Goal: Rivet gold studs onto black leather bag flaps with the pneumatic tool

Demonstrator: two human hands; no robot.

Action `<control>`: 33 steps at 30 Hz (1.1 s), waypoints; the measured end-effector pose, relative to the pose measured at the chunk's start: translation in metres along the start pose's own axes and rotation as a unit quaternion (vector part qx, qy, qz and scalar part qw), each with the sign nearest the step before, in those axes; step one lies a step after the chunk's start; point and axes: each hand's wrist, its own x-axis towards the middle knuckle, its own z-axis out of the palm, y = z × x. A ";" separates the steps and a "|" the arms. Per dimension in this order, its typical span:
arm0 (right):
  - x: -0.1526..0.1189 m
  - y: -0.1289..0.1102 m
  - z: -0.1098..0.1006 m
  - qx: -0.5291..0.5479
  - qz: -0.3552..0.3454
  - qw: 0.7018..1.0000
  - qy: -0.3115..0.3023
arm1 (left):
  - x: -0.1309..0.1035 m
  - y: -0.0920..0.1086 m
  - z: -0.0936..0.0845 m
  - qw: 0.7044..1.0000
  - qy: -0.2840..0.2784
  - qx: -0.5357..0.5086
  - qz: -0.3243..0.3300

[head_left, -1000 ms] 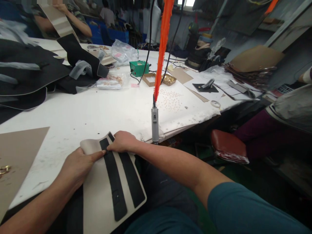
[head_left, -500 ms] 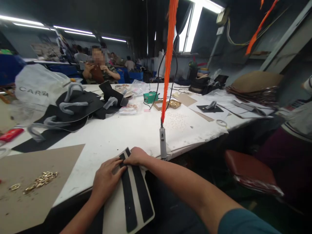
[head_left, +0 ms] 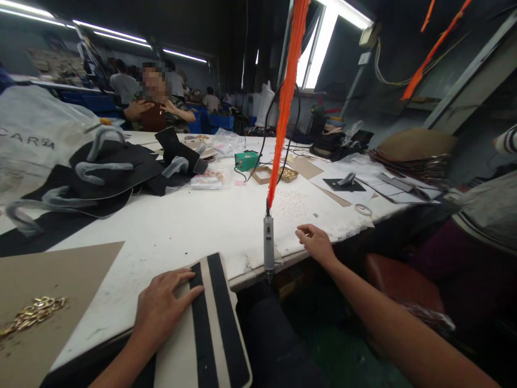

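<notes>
My left hand (head_left: 163,302) lies on a cream panel (head_left: 177,358) with two black strips (head_left: 228,318), its fingertips on the left strip near the top end. The panel sits at the table's front edge and hangs partly over it. My right hand (head_left: 317,242) is over the front edge of the table to the right, fingers apart and slightly curled, with nothing visible in it. Between the hands a grey electric screwdriver (head_left: 269,245) hangs upright from an orange cord (head_left: 283,108). Small scattered pieces (head_left: 293,202) lie on the white table beyond my right hand.
Gold rings (head_left: 36,312) lie on brown board (head_left: 81,269) at left. Black pieces (head_left: 117,167) with wrapped handles are behind. A green box (head_left: 246,160) and a tray of gold parts (head_left: 287,173) stand mid-table. A person (head_left: 155,108) sits opposite; a red-brown stool (head_left: 404,285) is at right.
My right hand has let go of the panel's top end and moved right, towards the scattered pieces. My left hand stays on the panel. The view has shifted slightly.
</notes>
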 end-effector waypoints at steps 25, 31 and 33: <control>0.095 0.068 -0.002 -0.329 -0.024 0.935 -0.128 | 0.000 -0.019 0.013 0.999 0.014 -0.048 -0.013; 0.087 0.061 0.001 -0.360 -0.042 0.926 -0.104 | -0.006 0.004 0.001 0.999 0.009 -0.045 -0.018; 0.081 0.059 0.003 -0.349 -0.047 0.932 -0.090 | -0.011 0.011 -0.004 0.999 0.007 -0.048 -0.021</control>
